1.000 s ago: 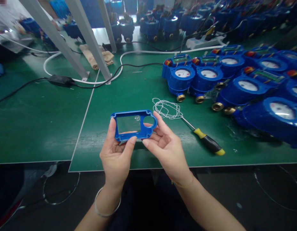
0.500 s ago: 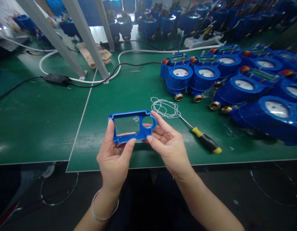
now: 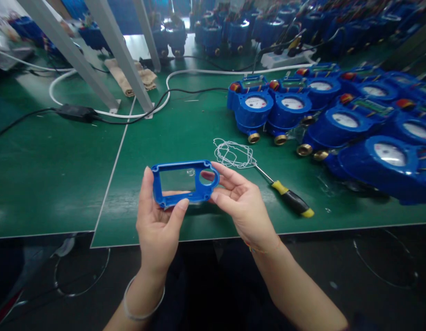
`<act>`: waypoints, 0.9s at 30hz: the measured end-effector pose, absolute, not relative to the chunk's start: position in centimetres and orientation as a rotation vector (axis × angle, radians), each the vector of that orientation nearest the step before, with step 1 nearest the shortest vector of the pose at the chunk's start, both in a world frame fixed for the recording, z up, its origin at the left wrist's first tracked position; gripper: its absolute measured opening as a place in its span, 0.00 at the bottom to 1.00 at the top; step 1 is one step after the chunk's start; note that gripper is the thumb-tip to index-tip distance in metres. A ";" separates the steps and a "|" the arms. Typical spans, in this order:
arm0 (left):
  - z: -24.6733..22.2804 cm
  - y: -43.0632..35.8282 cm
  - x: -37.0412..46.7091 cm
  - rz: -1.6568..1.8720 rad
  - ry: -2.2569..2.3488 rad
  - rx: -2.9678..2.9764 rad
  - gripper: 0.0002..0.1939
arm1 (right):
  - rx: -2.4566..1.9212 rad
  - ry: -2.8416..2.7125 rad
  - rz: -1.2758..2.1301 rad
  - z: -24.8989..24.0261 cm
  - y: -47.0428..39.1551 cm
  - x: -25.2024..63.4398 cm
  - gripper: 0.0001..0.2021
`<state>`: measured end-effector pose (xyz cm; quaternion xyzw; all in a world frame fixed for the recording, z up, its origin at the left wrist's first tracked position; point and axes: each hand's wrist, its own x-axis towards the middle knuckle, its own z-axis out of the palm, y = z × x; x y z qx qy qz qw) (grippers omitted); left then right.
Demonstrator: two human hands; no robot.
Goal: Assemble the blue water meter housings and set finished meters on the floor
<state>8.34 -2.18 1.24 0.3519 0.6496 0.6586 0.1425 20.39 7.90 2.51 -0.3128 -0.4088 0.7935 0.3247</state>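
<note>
Between my two hands is a blue plastic cover (image 3: 198,189) with a clear rectangular window and a round opening at its right end. My left hand (image 3: 158,225) grips its left end, thumb on the lower edge. At the round end, my right hand (image 3: 242,202) holds the rim between thumb and fingers. The cover is raised over the front of the green table and tilted towards me. Just beyond my right hand lie a loose tangle of thin white cord (image 3: 233,154) and a screwdriver (image 3: 290,198) with a black and yellow handle, its tip touching the cord.
Several blue water meters (image 3: 256,108) with brass fittings crowd the right side. A black cable with an adapter box (image 3: 76,112) and a white cable (image 3: 185,72) cross the table. Grey metal posts (image 3: 119,50) stand at left beside a beige cloth (image 3: 125,78). A power strip (image 3: 285,57) lies behind.
The cover and both hands have shifted slightly left in view, with the cover turned a little. The whole scene has also slid slightly left. Both hands keep their hold.
</note>
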 end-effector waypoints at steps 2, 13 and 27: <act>1.4 -2.3 8.0 1.877 1.834 1.025 0.42 | -0.838 -1.086 2.064 2.5 8.2 20.5 0.26; 2.3 -2.7 5.9 1.791 1.665 1.012 0.37 | -0.942 -1.152 2.135 3.1 9.1 21.0 0.20; 2.9 -1.7 3.5 1.605 1.799 1.144 0.22 | -0.952 -1.457 2.330 2.8 8.1 21.0 0.13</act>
